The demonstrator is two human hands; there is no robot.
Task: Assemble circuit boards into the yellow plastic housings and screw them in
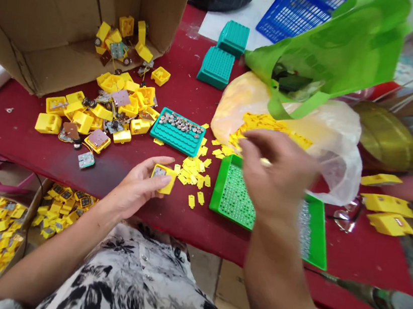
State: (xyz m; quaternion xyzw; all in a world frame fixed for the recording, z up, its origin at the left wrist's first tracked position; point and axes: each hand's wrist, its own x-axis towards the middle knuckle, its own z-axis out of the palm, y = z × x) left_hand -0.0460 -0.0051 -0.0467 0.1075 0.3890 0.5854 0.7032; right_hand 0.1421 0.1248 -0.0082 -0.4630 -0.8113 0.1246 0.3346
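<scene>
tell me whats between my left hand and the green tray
In the head view, a scatter of small yellow plastic tabs lies on the red table between the left hand and the green perforated tray.

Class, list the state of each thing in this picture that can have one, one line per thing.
left hand: gripping a yellow plastic part
right hand: raised over the green tray, blurred, fingers pinched
green tray: lying flat, silvery bits at its right end
teal tray: lying flat, metal discs in its upper rows
cardboard box: open, tipped on its side, yellow parts inside
plastic bag: open, yellow pieces spilling out
</scene>
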